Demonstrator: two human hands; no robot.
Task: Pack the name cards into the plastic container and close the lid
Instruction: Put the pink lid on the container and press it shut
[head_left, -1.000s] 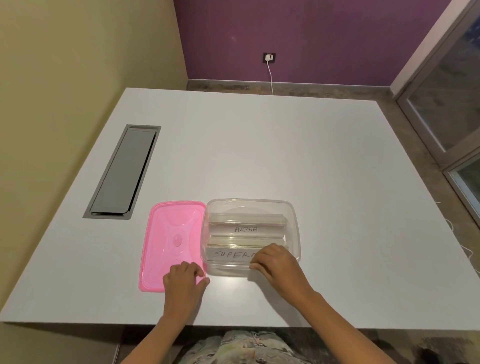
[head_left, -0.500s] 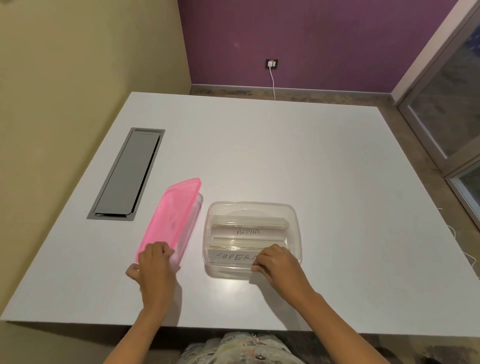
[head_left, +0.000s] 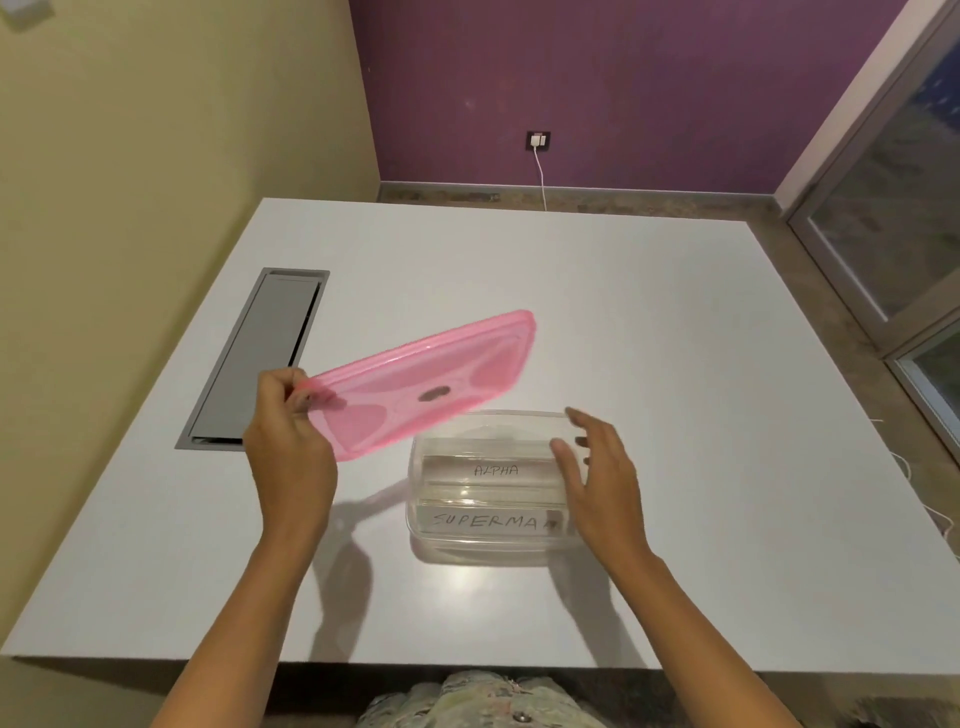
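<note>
A clear plastic container (head_left: 467, 548) stands on the white table near its front edge. Two name cards lie inside: one reads ALPHA (head_left: 496, 470), the nearer one reads SUPERMAN (head_left: 488, 521). My left hand (head_left: 288, 447) grips the near left corner of the pink lid (head_left: 431, 384), which hangs tilted in the air, its far end above the container's back left. My right hand (head_left: 597, 478) hovers over the container's right side, fingers spread, holding nothing.
A grey cable hatch (head_left: 260, 358) is set into the table (head_left: 675, 364) at the left. A yellow wall stands left and a purple wall behind, with a socket and white cable (head_left: 538, 141). A glass door (head_left: 904, 208) is at the right.
My left hand has lifted the pink lid off the table and swung it up toward the container. My right hand has left the container's front edge and opened above its right side.
</note>
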